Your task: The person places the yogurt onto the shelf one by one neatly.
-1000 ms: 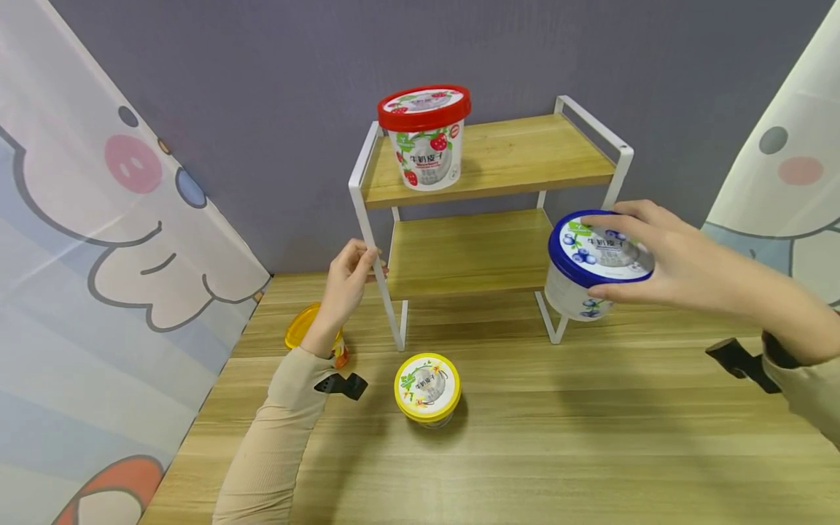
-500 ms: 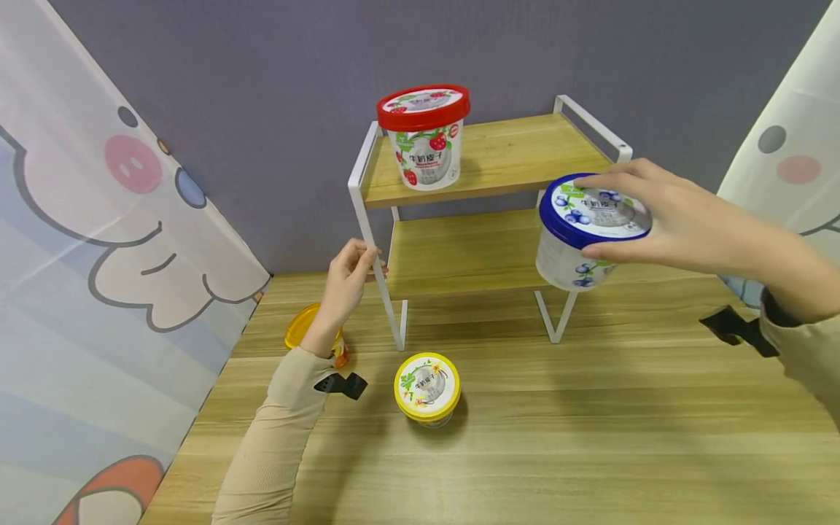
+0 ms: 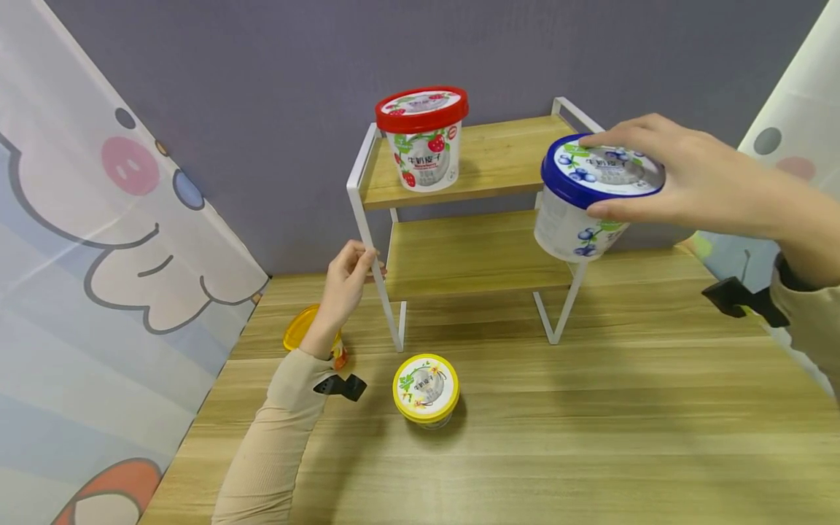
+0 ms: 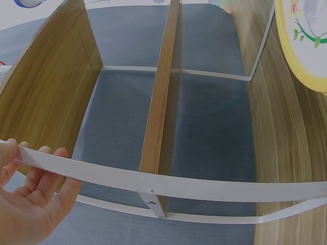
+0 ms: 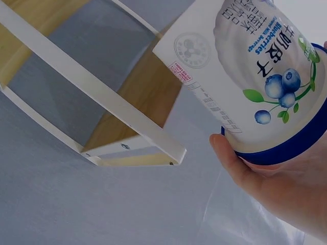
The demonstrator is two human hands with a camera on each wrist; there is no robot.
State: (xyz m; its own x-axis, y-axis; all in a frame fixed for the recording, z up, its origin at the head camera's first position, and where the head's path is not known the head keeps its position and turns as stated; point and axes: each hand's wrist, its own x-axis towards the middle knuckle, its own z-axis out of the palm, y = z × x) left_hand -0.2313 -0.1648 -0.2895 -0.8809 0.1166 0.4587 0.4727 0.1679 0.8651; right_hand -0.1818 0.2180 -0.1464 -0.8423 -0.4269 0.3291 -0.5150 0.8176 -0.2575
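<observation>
Right hand (image 3: pixel 705 175) pinches the blue plastic lid (image 3: pixel 609 173) of a round white tub (image 3: pixel 571 220) beneath the grip; the tub might fall if that lid pops; left hand (image 3: pixel 345 283) grips a white-metal-framed wooden shelf (image 3: pixel 472 251)

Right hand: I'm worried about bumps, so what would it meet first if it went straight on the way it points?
Leading with the blueberry tub, the right hand would probably meet the white shelf frame first, though depth is unclear.
</observation>
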